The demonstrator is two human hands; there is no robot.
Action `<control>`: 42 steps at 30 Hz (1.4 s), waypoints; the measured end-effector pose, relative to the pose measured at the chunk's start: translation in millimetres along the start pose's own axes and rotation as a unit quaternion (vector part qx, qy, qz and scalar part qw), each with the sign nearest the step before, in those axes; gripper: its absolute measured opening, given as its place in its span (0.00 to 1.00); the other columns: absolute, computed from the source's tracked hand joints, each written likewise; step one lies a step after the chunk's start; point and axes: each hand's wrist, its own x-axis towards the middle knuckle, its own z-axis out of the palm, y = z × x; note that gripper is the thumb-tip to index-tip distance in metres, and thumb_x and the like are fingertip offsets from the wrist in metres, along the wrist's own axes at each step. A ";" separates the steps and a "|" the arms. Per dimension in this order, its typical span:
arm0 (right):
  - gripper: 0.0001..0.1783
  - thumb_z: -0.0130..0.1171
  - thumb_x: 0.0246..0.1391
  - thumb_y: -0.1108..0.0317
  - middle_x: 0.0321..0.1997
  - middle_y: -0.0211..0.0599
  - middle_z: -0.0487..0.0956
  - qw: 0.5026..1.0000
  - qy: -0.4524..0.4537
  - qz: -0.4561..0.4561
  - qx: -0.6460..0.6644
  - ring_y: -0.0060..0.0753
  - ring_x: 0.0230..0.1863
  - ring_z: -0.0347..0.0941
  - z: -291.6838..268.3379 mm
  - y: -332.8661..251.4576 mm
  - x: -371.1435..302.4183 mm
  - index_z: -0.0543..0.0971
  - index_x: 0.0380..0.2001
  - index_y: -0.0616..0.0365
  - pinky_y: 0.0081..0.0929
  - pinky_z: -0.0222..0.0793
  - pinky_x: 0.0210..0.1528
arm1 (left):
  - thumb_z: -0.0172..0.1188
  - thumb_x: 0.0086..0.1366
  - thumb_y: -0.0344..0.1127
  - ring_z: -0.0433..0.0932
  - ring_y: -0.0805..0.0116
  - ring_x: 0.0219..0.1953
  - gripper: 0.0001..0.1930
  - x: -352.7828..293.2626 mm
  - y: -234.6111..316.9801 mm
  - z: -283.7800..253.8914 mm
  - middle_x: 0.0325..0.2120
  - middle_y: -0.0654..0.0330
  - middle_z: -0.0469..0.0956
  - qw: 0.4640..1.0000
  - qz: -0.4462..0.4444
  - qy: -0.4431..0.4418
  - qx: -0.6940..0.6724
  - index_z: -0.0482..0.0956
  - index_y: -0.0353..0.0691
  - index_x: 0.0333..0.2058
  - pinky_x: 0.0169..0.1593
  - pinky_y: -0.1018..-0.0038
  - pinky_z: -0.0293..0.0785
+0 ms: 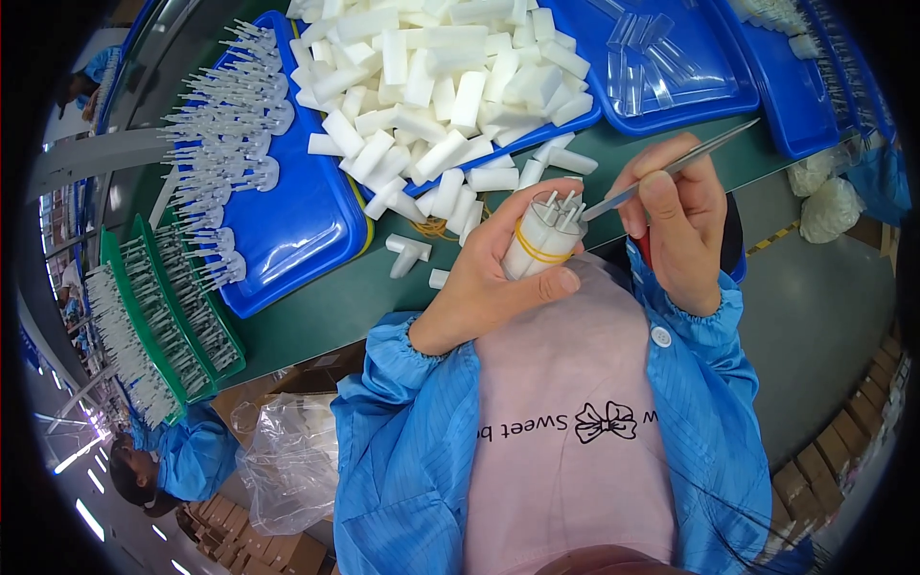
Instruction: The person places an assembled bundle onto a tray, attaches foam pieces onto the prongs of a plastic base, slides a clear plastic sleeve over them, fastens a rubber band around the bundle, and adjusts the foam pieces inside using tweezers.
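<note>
My left hand (476, 287) is wrapped round a short, upright white cylinder bundle (525, 264) with a yellow rubber band (542, 253) about it. Several thin white pins stick up from its top. Between the thumb and fingers of my right hand (682, 218) is a pair of metal tweezers (711, 146), held at a slant. The lower tip of the tweezers reaches the bundle's top right edge; whether it touches a pin I cannot tell. Loose white foam blocks (407, 251) lie on the table beside my left hand.
A heap of white foam blocks (422, 67) overflows a blue tray at the back. Another blue tray (297, 220) on the left carries rows of white pin-like parts (225, 125). Green racks (158, 297) stand nearer. Clear plastic pieces (647, 62) lie in the right tray (714, 57).
</note>
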 end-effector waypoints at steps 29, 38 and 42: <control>0.04 0.50 0.59 0.72 0.26 0.27 0.72 0.981 -0.079 -0.079 -0.157 0.15 0.25 0.67 -3.1 0.2 0.6 0.70 0.36 0.60 0.16 0.64 0.26 | 0.61 0.60 0.46 0.69 0.73 0.40 0.36 3.0 -21.2 0.8 0.45 0.61 0.69 0.997 -0.029 0.000 -0.071 0.57 0.35 0.60 0.47 0.75 0.66; 0.11 0.48 0.62 0.62 0.28 0.32 0.72 0.999 0.012 0.020 0.039 0.13 0.20 0.60 -9.1 -3.3 3.1 0.68 0.33 0.59 0.13 0.56 0.22 | 0.52 0.64 0.51 0.72 0.66 0.43 0.30 3.9 -24.1 -6.5 0.45 0.52 0.71 0.979 -0.032 -0.060 -0.192 0.61 0.34 0.55 0.47 0.71 0.69; 0.10 0.50 0.61 0.64 0.28 0.29 0.71 0.999 -0.025 0.020 0.039 0.12 0.20 0.60 -8.7 -0.8 1.6 0.70 0.35 0.60 0.11 0.56 0.22 | 0.48 0.66 0.52 0.72 0.65 0.43 0.29 2.8 -22.2 -3.0 0.45 0.52 0.70 0.974 -0.060 -0.036 -0.216 0.61 0.33 0.55 0.46 0.70 0.70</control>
